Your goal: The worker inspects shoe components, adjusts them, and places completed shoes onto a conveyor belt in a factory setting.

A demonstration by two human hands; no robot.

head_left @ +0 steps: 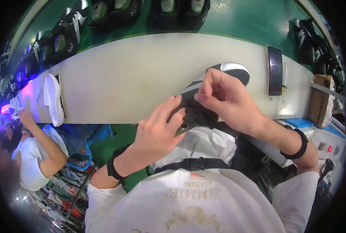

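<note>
Near edge of the table (142, 77): you hold a dark shoe (204, 101), silver toe pointing far right. Your left hand (157, 132) cups its heel end, fingers closed around it. Your right hand (223, 99) pinches something small at the upper; what it is, cannot tell. Work looks mid-way, the shoe not yet set down. Right, a dark sole (275, 70) lies on the table; a carton (320, 99) beyond. Left, a white sole (53, 99), with a co-worker's hand (25, 116) just beside. Far: rows of dark shoes (64, 35). Nothing blocks your hands.

Glossy silver-toed black shoe (219, 83); smooth matt cream table (142, 73); brown cardboard box (321, 99)
</note>
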